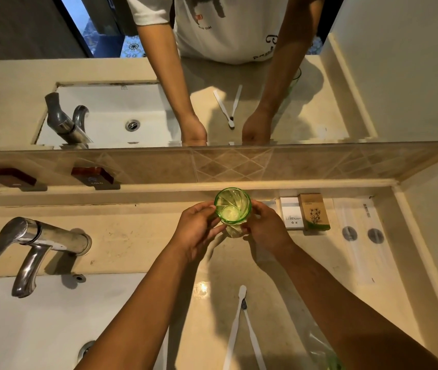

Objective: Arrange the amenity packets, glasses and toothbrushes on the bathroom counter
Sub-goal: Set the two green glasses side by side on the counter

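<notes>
A green glass (232, 209) stands upright near the back of the beige counter (137, 244), close to the tiled ledge. My left hand (199, 231) grips its left side and my right hand (264, 231) grips its right side. Two white toothbrushes (240, 324) lie crossed on the counter nearer to me, between my forearms. A white packet (291, 213) and a brown amenity box (315, 212) sit side by side right of the glass. Clear wrapped packets (362, 236) lie further right. A second green glass (330, 359) shows partly under my right forearm at the bottom.
A chrome tap (33, 247) stands left of my hands above the white sink (33, 324). A mirror (212, 76) above the tiled ledge reflects the counter and my arms. Two dark hot and cold controls (92, 177) sit on the ledge. A wall closes the counter's right end.
</notes>
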Tool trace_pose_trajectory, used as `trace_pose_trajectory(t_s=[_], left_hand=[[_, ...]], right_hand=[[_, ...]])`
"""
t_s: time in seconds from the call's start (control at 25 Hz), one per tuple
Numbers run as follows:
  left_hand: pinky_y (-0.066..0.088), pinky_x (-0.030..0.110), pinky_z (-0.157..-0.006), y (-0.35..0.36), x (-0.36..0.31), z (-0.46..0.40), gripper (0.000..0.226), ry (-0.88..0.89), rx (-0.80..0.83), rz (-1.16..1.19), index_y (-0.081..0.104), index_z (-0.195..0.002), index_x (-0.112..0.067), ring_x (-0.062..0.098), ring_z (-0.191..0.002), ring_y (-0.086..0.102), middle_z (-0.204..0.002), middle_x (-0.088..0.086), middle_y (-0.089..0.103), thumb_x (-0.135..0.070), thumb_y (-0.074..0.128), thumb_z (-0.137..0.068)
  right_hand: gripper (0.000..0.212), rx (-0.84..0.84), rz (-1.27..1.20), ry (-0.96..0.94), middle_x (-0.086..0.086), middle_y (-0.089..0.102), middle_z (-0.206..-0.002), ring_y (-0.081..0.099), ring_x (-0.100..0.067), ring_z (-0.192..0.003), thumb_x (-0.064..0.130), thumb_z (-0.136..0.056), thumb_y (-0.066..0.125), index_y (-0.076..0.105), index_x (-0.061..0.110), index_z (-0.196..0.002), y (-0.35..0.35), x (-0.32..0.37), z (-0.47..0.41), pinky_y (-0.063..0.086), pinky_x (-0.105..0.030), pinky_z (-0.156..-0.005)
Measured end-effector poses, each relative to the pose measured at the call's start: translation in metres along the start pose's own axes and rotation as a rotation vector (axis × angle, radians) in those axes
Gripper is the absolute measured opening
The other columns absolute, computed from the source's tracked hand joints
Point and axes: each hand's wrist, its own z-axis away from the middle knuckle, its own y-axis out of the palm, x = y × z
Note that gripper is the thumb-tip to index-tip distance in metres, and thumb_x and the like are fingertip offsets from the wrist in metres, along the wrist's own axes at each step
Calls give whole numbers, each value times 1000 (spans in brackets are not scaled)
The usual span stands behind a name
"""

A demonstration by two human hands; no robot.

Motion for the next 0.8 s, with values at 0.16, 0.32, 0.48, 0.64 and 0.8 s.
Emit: trace_pose_trajectory(t_s=[0.16, 0.32, 0.48, 0.64, 0.8], left_hand=[[57, 42, -83, -7, 9, 26, 26, 60, -85, -79, 58, -123, 7, 32, -95, 58, -104, 23, 60, -1, 51, -99], [56, 46, -78, 1, 50, 89, 25, 47, 21, -191, 56, -119, 13, 35, -85, 59, -98, 28, 62, 2, 46, -100], [58, 36, -66, 20, 119, 139, 21, -27, 238, -359, 61, -112, 10, 33, -79, 65, -99, 30, 66, 0, 50, -97], [54, 39, -74, 40, 185, 169, 26, -69, 395, -461, 64, -109, 1, 32, -87, 63, -110, 26, 63, 8, 42, -97], [56, 37, -90, 40, 236, 186, 54, 148, 476, -738, 53, -136, -11, 24, -121, 59, -138, 8, 59, 18, 49, -90]], right_hand=[[33, -67, 68, -44, -12, 65, -111, 65, -27, -90, 1, -97, 54, 62, 10, -128, -33, -2, 14, 54, -37, -78], [16, -95, 214, -121, -2, 75, -96, 68, -10, -81, 14, -98, 59, 73, 18, -105, -99, -26, 84, 57, -16, -69], [22, -322, 311, -61, 14, 74, -91, 65, 1, -84, 27, -97, 56, 78, 24, -99, -162, -75, 174, 50, -16, -73], [23, -431, -39, 98, -14, 76, -106, 68, -9, -64, 18, -102, 50, 73, 19, -100, -185, -149, 249, 48, -23, -50], [40, -254, -149, 111, -14, 65, -128, 67, -21, -59, -5, -96, 52, 61, 24, -123, -181, -207, 284, 45, -27, -47]])
